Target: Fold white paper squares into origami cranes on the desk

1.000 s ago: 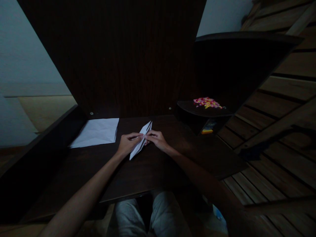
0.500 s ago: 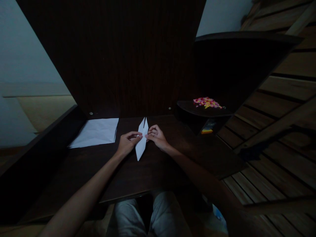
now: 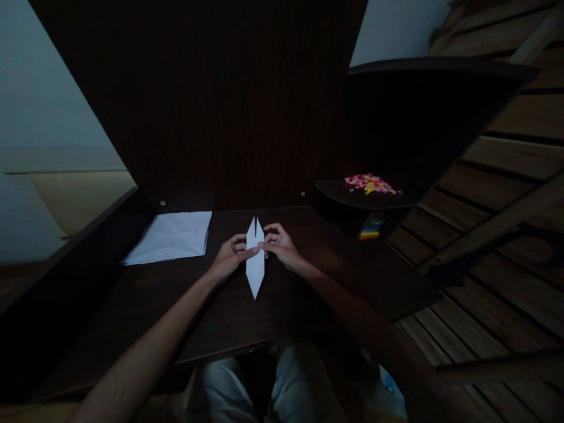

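Note:
Above the dark desk, a folded white paper (image 3: 255,271) is held upright between both hands. It is long and narrow, pointed at the bottom, with a slit dividing its top into two points. My left hand (image 3: 230,255) pinches its left side, the thumb lying across the front. From the right, my right hand (image 3: 282,247) grips the other edge, its thumb pressed on the paper's middle. The fingers behind the paper are partly hidden.
A stack of white paper sheets (image 3: 171,236) lies at the left of the desk (image 3: 229,329). On the small corner shelf (image 3: 335,191) at the right sits a heap of pink, red and yellow small pieces (image 3: 369,183). A wooden slatted structure (image 3: 506,247) stands at the far right.
The folded paper has turned from a slight slant to nearly straight and come a little closer to me. My left thumb has slid further across its front.

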`<action>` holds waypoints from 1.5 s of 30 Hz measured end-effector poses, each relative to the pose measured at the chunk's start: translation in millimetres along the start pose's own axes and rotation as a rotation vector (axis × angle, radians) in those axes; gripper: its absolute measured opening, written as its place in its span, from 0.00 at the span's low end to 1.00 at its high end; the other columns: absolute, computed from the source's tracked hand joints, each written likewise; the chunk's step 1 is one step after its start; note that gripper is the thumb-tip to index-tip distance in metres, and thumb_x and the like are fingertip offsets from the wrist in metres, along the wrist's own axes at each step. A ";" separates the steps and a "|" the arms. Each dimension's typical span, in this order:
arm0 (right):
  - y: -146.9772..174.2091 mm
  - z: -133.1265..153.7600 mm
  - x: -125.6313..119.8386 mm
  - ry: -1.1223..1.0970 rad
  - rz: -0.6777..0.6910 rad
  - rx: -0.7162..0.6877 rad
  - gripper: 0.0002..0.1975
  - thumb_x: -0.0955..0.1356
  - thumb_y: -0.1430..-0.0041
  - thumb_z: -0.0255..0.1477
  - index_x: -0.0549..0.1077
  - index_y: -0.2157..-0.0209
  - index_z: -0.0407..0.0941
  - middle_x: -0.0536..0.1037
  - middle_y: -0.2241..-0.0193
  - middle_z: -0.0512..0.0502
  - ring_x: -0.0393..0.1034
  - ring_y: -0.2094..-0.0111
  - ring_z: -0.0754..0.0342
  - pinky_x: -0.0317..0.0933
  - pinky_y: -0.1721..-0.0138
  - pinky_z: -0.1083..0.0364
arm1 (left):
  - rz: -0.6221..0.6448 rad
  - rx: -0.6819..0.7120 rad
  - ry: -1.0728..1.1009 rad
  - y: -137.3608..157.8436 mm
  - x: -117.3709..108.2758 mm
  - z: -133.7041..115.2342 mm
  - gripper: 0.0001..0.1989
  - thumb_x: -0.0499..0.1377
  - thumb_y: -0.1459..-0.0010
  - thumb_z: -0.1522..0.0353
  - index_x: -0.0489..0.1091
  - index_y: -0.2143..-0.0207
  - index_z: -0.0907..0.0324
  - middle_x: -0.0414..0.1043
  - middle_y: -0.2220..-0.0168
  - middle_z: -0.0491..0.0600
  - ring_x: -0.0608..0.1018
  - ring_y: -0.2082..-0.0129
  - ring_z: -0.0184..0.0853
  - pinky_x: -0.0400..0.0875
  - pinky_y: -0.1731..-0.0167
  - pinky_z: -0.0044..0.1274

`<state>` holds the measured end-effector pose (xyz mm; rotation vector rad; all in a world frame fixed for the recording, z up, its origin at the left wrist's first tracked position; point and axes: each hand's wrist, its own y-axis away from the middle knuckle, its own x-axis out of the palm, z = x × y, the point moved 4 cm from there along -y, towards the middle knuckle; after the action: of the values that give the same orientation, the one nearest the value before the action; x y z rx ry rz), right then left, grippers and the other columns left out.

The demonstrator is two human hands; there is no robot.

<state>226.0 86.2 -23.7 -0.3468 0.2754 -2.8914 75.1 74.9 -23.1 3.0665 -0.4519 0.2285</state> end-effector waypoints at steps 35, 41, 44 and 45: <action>-0.3 -7.4 -4.9 0.055 -0.082 0.117 0.16 0.70 0.52 0.42 0.69 0.77 0.43 0.67 0.85 0.55 0.58 0.87 0.63 0.50 0.88 0.63 | 0.253 -0.163 -0.161 11.3 11.8 -2.5 0.17 0.69 0.59 0.64 0.79 0.65 0.63 0.78 0.71 0.50 0.75 0.74 0.33 0.65 0.74 0.22; 0.0 -5.2 -4.7 0.044 -0.088 0.117 0.17 0.69 0.50 0.44 0.67 0.76 0.44 0.65 0.86 0.56 0.59 0.87 0.64 0.49 0.89 0.64 | 0.248 -0.128 -0.145 8.8 12.6 -2.3 0.17 0.69 0.60 0.64 0.79 0.66 0.62 0.78 0.71 0.49 0.75 0.74 0.33 0.66 0.73 0.22; 1.2 -5.0 -0.6 0.060 -0.019 0.150 0.18 0.69 0.51 0.45 0.67 0.73 0.44 0.66 0.85 0.57 0.60 0.87 0.63 0.51 0.89 0.64 | 0.163 -0.088 -0.063 4.5 8.3 -1.4 0.18 0.70 0.59 0.63 0.78 0.65 0.62 0.79 0.69 0.51 0.77 0.72 0.34 0.69 0.70 0.24; 1.8 -5.3 1.3 0.074 0.015 0.157 0.18 0.70 0.52 0.44 0.67 0.72 0.44 0.67 0.85 0.57 0.61 0.87 0.63 0.52 0.89 0.64 | 0.117 -0.074 -0.029 3.0 5.7 -1.0 0.19 0.70 0.60 0.62 0.78 0.65 0.62 0.79 0.70 0.51 0.77 0.72 0.34 0.69 0.69 0.24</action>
<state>223.8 85.0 -28.9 -0.2105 0.0615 -2.8915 79.5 70.4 -21.2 2.9777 -0.6271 0.1670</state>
